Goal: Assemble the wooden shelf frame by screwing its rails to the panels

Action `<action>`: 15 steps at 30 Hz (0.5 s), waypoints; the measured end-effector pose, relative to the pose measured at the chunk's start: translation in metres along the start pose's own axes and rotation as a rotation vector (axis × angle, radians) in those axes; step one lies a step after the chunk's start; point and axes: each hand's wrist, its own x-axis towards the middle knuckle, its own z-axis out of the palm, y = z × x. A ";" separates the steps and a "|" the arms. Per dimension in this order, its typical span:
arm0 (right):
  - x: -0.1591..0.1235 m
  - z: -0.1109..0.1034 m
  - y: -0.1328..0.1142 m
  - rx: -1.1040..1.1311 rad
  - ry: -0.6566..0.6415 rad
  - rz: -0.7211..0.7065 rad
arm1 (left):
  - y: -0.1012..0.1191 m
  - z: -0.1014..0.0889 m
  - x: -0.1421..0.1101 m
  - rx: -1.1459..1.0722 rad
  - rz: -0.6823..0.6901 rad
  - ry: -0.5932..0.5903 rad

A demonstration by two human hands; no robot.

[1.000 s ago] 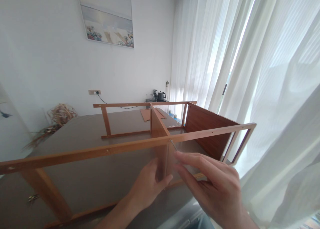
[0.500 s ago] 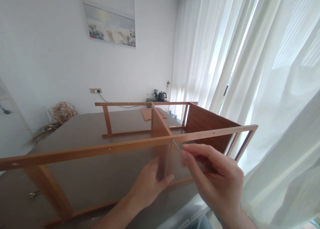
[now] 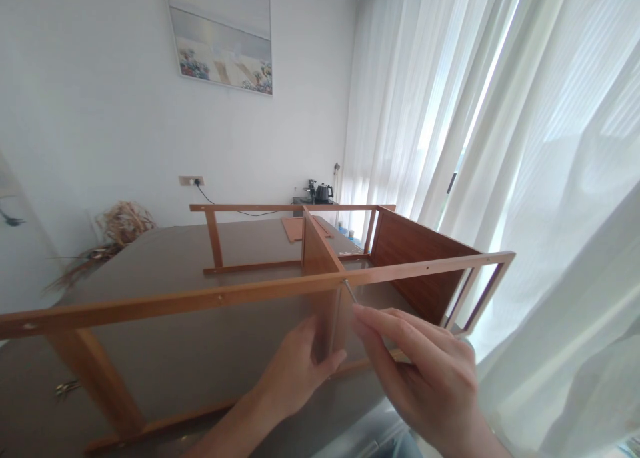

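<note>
A wooden rack frame (image 3: 270, 286) lies on its side on the grey-covered table. My left hand (image 3: 300, 355) is closed round the near edge of its middle shelf board (image 3: 324, 241), just below the top rail. In a pinch of thumb and forefinger, my right hand (image 3: 425, 358) holds a thin metal Allen key (image 3: 351, 293). The far end of the key meets the near rail where the shelf board joins it. The fingers hide the rest of the key.
Several screws (image 3: 67, 389) lie on the table (image 3: 170, 245) at the left. A flat wooden piece (image 3: 292, 229) rests behind the frame, and a dark end panel (image 3: 420, 258) closes its right side. Dried plants (image 3: 125, 225) are at the far left; a black kettle (image 3: 324, 192) stands at the back.
My right hand has shifted a little left and down, and its fingers have swung round with the Allen key. My left hand stays on the shelf board.
</note>
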 end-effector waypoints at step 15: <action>-0.001 -0.006 0.002 0.021 -0.078 0.077 | 0.000 0.000 -0.001 -0.047 0.005 -0.015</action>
